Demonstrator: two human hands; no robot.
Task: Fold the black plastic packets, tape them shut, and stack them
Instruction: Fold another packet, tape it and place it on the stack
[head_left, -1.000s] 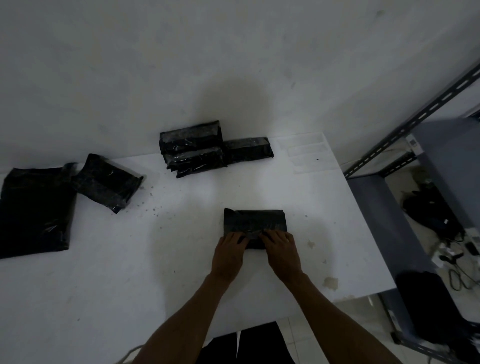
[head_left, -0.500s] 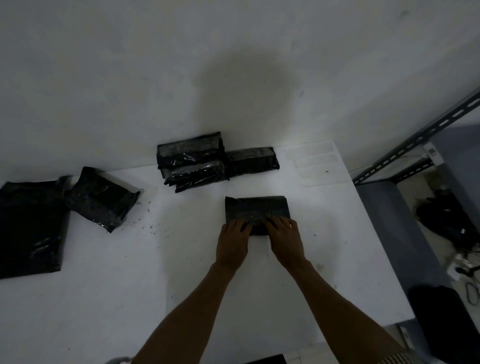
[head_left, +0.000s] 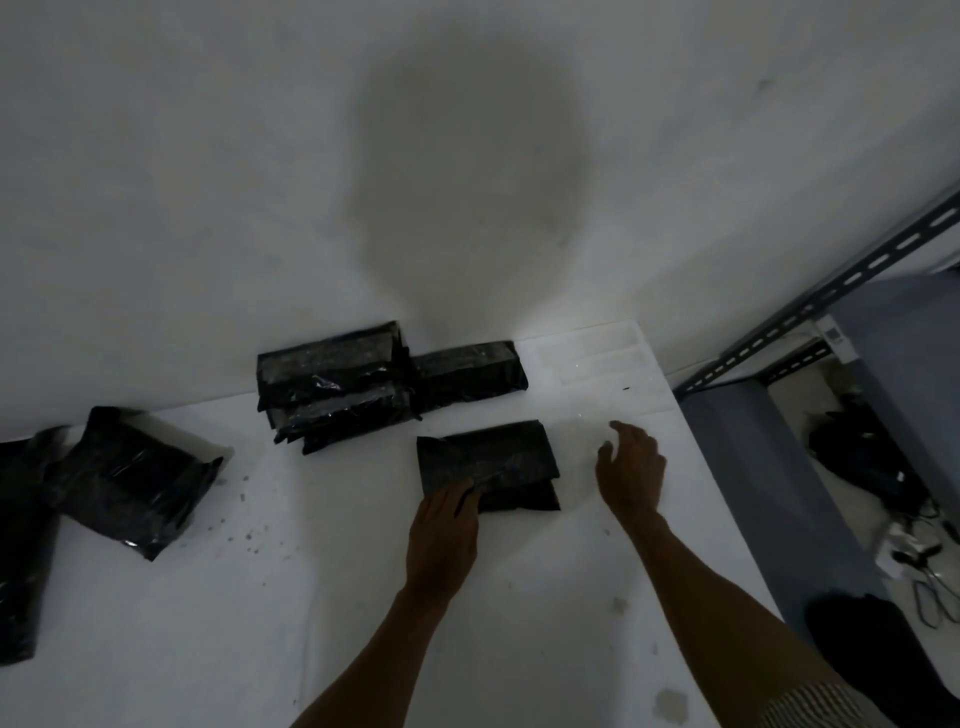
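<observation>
A folded black plastic packet (head_left: 488, 462) lies on the white table (head_left: 260, 597), just in front of me. My left hand (head_left: 444, 530) presses flat on its near left corner and holds the fold down. My right hand (head_left: 631, 467) hovers to the right of the packet, fingers loosely spread, holding nothing. Clear tape strips (head_left: 592, 353) are stuck on the table's far right corner, beyond my right hand. A stack of folded packets (head_left: 332, 384) sits against the wall, with one more folded packet (head_left: 467, 369) beside it.
A loose black packet (head_left: 130, 478) and a flat black bag (head_left: 21, 545) lie at the table's left. The white wall runs behind the table. A grey metal shelf rack (head_left: 831, 291) and dark items on the floor are to the right, past the table edge.
My right hand has lifted off the packet and moved right and away, toward the tape strips. My left hand stays pressed on the packet. The camera has tilted upward.
</observation>
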